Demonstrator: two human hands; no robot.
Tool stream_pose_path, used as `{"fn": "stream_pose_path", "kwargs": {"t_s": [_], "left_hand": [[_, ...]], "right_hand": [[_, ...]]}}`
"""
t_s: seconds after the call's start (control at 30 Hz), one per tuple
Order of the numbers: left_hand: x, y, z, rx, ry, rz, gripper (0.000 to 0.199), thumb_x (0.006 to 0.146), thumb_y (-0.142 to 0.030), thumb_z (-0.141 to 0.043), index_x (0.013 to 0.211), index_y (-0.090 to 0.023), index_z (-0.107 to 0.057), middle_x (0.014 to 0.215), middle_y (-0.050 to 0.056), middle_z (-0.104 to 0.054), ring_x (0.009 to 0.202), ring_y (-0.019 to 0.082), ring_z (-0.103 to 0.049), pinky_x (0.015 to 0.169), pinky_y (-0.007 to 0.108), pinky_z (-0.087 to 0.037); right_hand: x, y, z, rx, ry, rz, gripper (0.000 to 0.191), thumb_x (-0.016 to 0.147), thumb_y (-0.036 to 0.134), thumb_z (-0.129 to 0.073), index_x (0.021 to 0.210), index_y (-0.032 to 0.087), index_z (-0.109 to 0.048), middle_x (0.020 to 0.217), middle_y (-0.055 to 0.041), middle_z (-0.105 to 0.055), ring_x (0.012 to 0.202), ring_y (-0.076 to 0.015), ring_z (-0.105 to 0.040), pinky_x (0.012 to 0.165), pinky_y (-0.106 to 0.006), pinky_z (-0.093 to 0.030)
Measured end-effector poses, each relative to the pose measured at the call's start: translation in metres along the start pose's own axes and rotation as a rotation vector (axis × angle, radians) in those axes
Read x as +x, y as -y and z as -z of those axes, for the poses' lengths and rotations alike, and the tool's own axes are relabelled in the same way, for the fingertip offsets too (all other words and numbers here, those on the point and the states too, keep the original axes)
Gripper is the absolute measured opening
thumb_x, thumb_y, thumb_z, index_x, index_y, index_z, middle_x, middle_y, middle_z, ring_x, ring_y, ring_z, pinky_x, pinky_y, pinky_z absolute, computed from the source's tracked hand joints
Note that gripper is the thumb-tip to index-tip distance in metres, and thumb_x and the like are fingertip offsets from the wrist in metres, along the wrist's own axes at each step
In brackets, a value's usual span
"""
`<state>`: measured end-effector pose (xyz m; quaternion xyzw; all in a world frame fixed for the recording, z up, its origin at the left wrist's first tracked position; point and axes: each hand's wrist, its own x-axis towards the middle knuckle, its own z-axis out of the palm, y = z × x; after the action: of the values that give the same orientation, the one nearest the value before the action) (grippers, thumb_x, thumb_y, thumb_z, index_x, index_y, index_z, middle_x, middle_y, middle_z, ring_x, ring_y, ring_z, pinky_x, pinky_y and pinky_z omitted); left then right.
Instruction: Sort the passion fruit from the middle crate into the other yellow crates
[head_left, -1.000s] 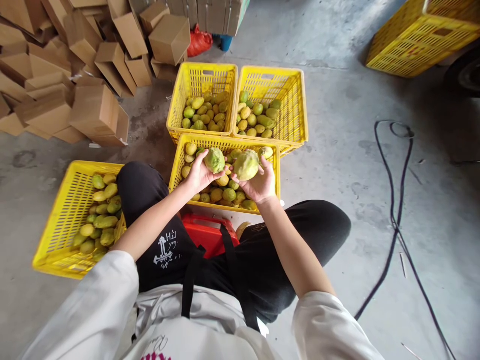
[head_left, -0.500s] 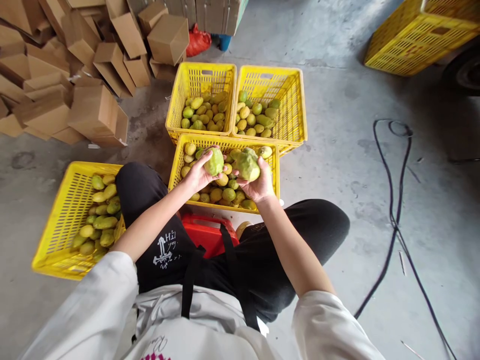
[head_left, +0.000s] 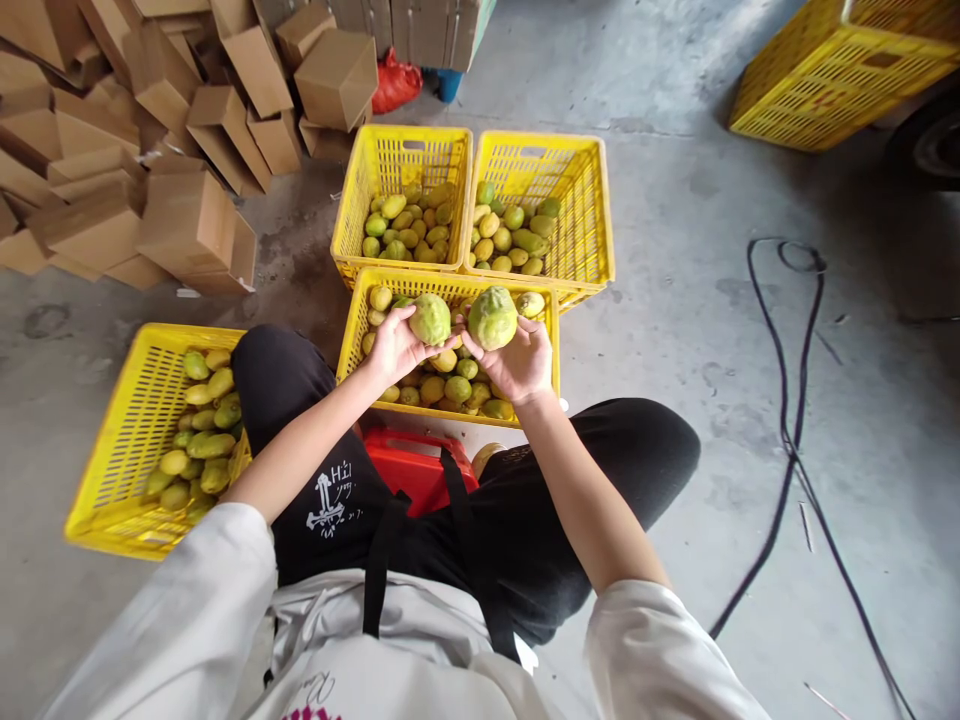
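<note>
Paired fruits, seen from my distant post through the head view. My left hand (head_left: 397,348) had its grip closed around a green fruit (head_left: 430,320); my right hand (head_left: 523,362) cupped a larger, knobbly fruit (head_left: 492,318), its grip around the sides and underside. Both fruits appeared over the near yellow crate (head_left: 450,417), side by side and slightly apart, nearer its far edge than its near edge. Beyond that far edge, two fruit-filled crates stood side by side: a left one (head_left: 341,215) and a right one (head_left: 592,200). Flattened-to-open cardboard cartons (head_left: 187,220) lay farther left.
</note>
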<state>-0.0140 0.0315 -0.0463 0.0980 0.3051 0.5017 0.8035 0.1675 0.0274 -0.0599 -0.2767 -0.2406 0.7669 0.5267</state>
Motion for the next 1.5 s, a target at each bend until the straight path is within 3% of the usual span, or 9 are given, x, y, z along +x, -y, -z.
{"fn": "stream_pose_path", "kwargs": {"t_s": [0.27,0.47,0.6,0.7,0.93,1.13,1.3,1.4,1.5], "left_hand": [[0.0006,0.0026,0.0032,0.113,0.142,0.007,0.019,0.087,-0.031,-0.059,0.103,-0.021,-0.057,0.084,0.004,-0.067,0.064,0.017,-0.067,0.049,0.023,-0.047],[-0.0002,-0.0001,0.0022,0.057,0.132,0.017,0.02,0.089,-0.033,-0.051,0.102,-0.021,-0.059,0.086,0.006,-0.067,0.064,0.018,-0.065,0.048,0.024,-0.046],[-0.0024,-0.0036,0.0,-0.004,0.065,0.051,0.031,0.092,-0.033,-0.036,0.102,-0.016,-0.061,0.09,0.01,-0.07,0.077,0.023,-0.069,0.059,0.032,-0.054],[-0.0031,-0.0054,-0.0022,-0.016,0.012,0.04,0.033,0.093,-0.032,-0.035,0.104,-0.015,-0.061,0.09,0.009,-0.07,0.082,0.022,-0.069,0.062,0.03,-0.055],[-0.0037,-0.0026,-0.0048,0.08,-0.008,0.089,0.026,0.088,-0.042,-0.055,0.102,-0.021,-0.062,0.08,0.005,-0.065,0.05,0.01,-0.055,0.034,0.016,-0.032],[-0.0021,-0.0024,-0.0015,0.101,0.004,0.091,0.029,0.09,-0.043,-0.049,0.1,-0.02,-0.062,0.08,0.005,-0.066,0.056,0.013,-0.059,0.04,0.019,-0.04],[-0.0034,-0.0034,-0.0005,-0.034,-0.012,0.007,0.028,0.091,-0.032,-0.04,0.098,-0.017,-0.062,0.086,0.007,-0.069,0.082,0.02,-0.068,0.072,0.035,-0.058],[-0.0049,-0.0038,-0.0031,-0.054,-0.049,-0.055,0.019,0.089,-0.028,-0.045,0.094,-0.019,-0.062,0.09,0.004,-0.07,0.091,0.02,-0.069,0.081,0.036,-0.057],[-0.005,-0.0038,-0.0053,0.022,-0.098,-0.03,0.01,0.088,-0.027,-0.053,0.092,-0.022,-0.061,0.086,0.001,-0.069,0.082,0.018,-0.069,0.072,0.03,-0.056]], "right_hand": [[-0.0013,-0.0066,0.0022,-0.096,-0.035,-0.042,0.048,0.076,0.047,-0.066,0.12,0.038,-0.05,0.103,0.0018,-0.069,0.109,-0.0249,-0.064,0.079,-0.04,-0.06],[-0.0016,-0.0025,0.001,-0.05,0.007,-0.068,0.045,0.079,0.051,-0.056,0.122,0.034,-0.053,0.119,-0.001,-0.067,0.119,-0.0301,-0.059,0.089,-0.052,-0.056],[-0.0008,-0.0004,0.0003,0.032,0.048,-0.033,0.042,0.078,0.042,-0.056,0.119,0.034,-0.054,0.118,-0.0017,-0.068,0.118,-0.0293,-0.06,0.088,-0.053,-0.057],[-0.0007,0.0004,-0.0004,0.029,0.017,-0.011,0.041,0.079,0.044,-0.059,0.118,0.032,-0.054,0.113,-0.0019,-0.069,0.112,-0.0279,-0.064,0.083,-0.048,-0.059],[-0.0021,-0.0025,-0.0006,-0.121,-0.071,-0.112,0.046,0.077,0.062,-0.057,0.113,0.032,-0.055,0.108,-0.0017,-0.068,0.098,-0.0258,-0.067,0.054,-0.031,-0.056],[-0.0013,-0.0049,-0.0017,-0.126,-0.052,-0.118,0.042,0.076,0.056,-0.056,0.11,0.031,-0.056,0.113,-0.0022,-0.068,0.109,-0.0292,-0.064,0.068,-0.04,-0.061],[-0.0018,-0.0005,-0.0034,-0.062,0.004,-0.027,0.045,0.077,0.051,-0.054,0.118,0.032,-0.053,0.118,-0.0034,-0.067,0.119,-0.0301,-0.06,0.085,-0.052,-0.057],[-0.0018,0.001,-0.0052,-0.068,-0.014,0.008,0.045,0.078,0.056,-0.057,0.116,0.031,-0.054,0.117,-0.004,-0.067,0.12,-0.0296,-0.059,0.086,-0.052,-0.058],[-0.0003,-0.0006,-0.0035,-0.076,-0.051,-0.014,0.045,0.078,0.063,-0.058,0.109,0.031,-0.056,0.111,-0.0032,-0.069,0.115,-0.0285,-0.062,0.073,-0.042,-0.062]]}}
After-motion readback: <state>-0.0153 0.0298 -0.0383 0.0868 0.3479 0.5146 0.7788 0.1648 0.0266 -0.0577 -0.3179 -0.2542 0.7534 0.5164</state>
